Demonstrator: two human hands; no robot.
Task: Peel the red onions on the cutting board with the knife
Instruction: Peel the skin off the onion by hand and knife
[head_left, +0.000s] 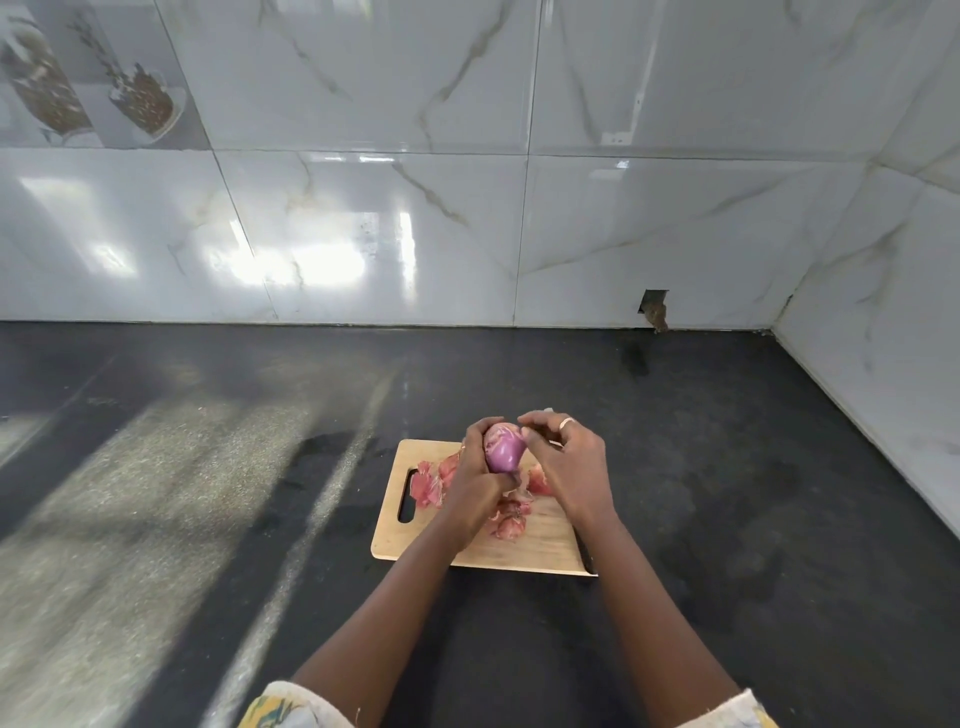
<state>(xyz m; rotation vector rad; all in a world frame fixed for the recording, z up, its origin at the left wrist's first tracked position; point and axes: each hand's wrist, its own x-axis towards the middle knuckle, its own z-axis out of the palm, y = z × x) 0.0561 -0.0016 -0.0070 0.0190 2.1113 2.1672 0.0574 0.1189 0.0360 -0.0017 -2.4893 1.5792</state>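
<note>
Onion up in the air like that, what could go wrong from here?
The onion looks smooth and is gripped by the left hand above the board; tugging with the fingers of the right hand might make it slip and drop. The loose skins lie near the board's edge and could slide onto the counter.

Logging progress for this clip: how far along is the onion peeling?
Done: loose skins lie on the cutting board. In hand: the left hand grips a mostly bare purple onion; the right hand works at its top. Left: streaks of skin cling to it; no other onions show.
</note>
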